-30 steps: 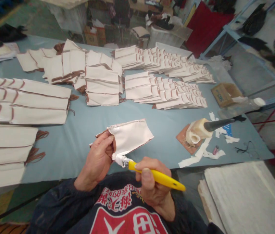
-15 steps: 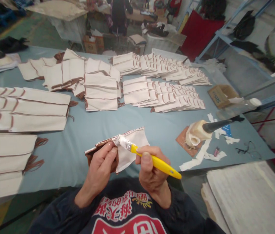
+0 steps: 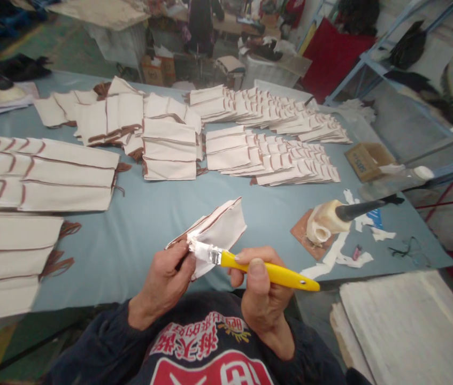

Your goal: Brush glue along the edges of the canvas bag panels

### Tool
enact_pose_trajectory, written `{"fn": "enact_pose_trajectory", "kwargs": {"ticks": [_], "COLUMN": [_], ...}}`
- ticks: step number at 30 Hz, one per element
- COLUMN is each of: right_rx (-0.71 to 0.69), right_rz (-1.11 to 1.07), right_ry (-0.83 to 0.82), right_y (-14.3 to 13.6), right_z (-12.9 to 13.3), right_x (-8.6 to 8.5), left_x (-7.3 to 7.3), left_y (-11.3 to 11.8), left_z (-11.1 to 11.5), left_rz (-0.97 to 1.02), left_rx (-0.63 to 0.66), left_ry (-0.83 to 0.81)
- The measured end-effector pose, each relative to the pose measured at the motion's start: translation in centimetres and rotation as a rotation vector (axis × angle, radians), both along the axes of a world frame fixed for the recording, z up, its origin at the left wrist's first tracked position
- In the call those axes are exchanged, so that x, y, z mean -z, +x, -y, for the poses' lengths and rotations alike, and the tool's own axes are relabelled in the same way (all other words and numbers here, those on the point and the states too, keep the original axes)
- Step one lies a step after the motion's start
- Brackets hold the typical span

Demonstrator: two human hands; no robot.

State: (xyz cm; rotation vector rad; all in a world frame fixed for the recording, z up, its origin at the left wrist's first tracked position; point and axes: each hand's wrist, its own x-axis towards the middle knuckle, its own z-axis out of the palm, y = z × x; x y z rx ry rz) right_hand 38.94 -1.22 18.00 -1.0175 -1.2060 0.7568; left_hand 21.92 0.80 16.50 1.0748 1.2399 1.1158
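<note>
A cream-white folded piece with brown edges (image 3: pixel 224 227) is pinched at its near left end by my left hand (image 3: pixel 164 280), above the table's front part. My right hand (image 3: pixel 264 291) grips a paintbrush (image 3: pixel 270 271) by its yellow handle. The white-coated bristles touch the piece close to my left fingertips, at its brown-edged seam. My left fingers hide the end of the piece. To the right, a cream glue bottle (image 3: pixel 326 222) with a dark handle or brush sticking out lies on a brown square pad (image 3: pixel 300 230).
Overlapping rows of similar cream pieces (image 3: pixel 170 140) lie across the blue-grey table (image 3: pixel 138 230). White paper scraps (image 3: pixel 354 259), a cardboard box (image 3: pixel 366 160) and a clear bottle (image 3: pixel 394 184) are at the right. A person (image 3: pixel 200 27) is in the background.
My right hand and the paintbrush have moved slightly right and down, and the handle lies flatter. The piece has turned in my left hand, its far end now higher.
</note>
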Motion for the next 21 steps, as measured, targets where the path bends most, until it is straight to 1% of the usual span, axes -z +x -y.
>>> {"fn": "enact_pose_trajectory", "kwargs": {"ticks": [2, 3, 4, 6, 7, 9, 15, 18, 21], "right_rx": [-0.010, -0.001, 0.020, 0.092, 0.130, 0.159, 0.010, -0.010, -0.104], "right_rz": [-0.058, -0.079, -0.093, -0.087, -0.067, 0.007, 0.272, 0.373, 0.418], "right_ry": [-0.059, -0.087, -0.110, -0.131, -0.133, -0.127, -0.096, -0.095, -0.120], "right_y": [0.6, 1.0, 1.4, 2.1, 2.4, 2.7, 2.6, 2.6, 2.7], "right_z": [0.3, 0.3, 0.3, -0.1, -0.3, -1.0, -2.6, -2.7, -2.4], "right_x": [-0.6, -0.9, -1.3, -1.9, -2.1, -2.3, -2.2, -2.0, -1.6], "left_x": [0.8, 1.1, 1.4, 1.9, 2.0, 2.2, 2.5, 3.0, 3.7], "left_y": [-0.5, -0.7, -0.9, -1.2, -1.3, -1.5, -1.8, -2.0, -2.0], "left_z": [-0.2, -0.3, -0.4, -0.5, -0.5, -0.5, -0.3, 0.0, 0.3], "left_rz": [-0.317, -0.435, -0.513, -0.631, -0.675, -0.736, -0.870, -0.856, -0.795], "left_rx": [0.078, 0.108, 0.128, 0.161, 0.180, 0.210, 0.229, 0.269, 0.295], "left_ry": [0.343, 0.479, 0.574, 0.691, 0.732, 0.794, 0.930, 0.922, 0.865]}}
